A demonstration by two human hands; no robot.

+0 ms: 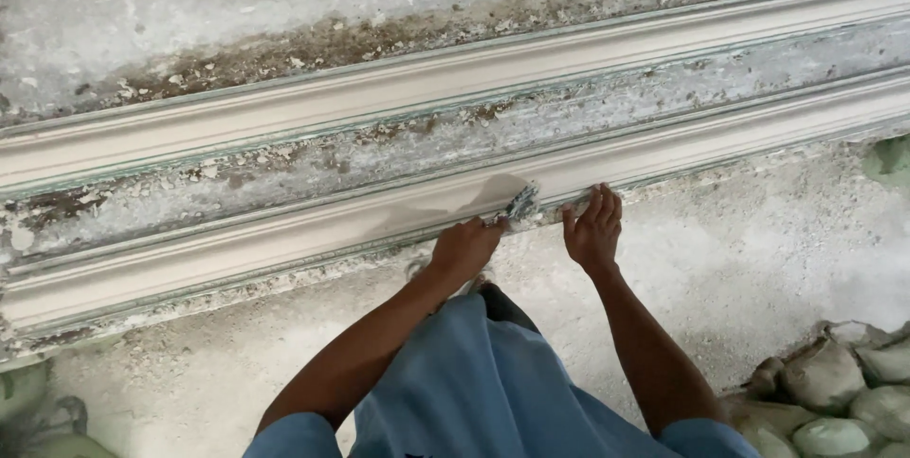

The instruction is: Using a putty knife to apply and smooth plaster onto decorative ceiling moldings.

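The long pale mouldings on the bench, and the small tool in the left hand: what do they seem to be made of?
The near moulding looks like cast plaster or cement: matt, off-white, with smooth stepped profiles and crumbly residue along its edges. The far moulding looks the same. The tool in the left hand looks like a grey, plaster-caked scraper or brush; its material is unclear. The right hand rests on the near moulding's edge.

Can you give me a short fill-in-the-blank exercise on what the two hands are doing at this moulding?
1. The left hand holds a small ____ against the near moulding strip.
2. The right hand rests with its fingers ____ on that strip's edge.
3. Plaster-coated lumps lie at the lower ____ of the view.

Missing words: brush; open; right
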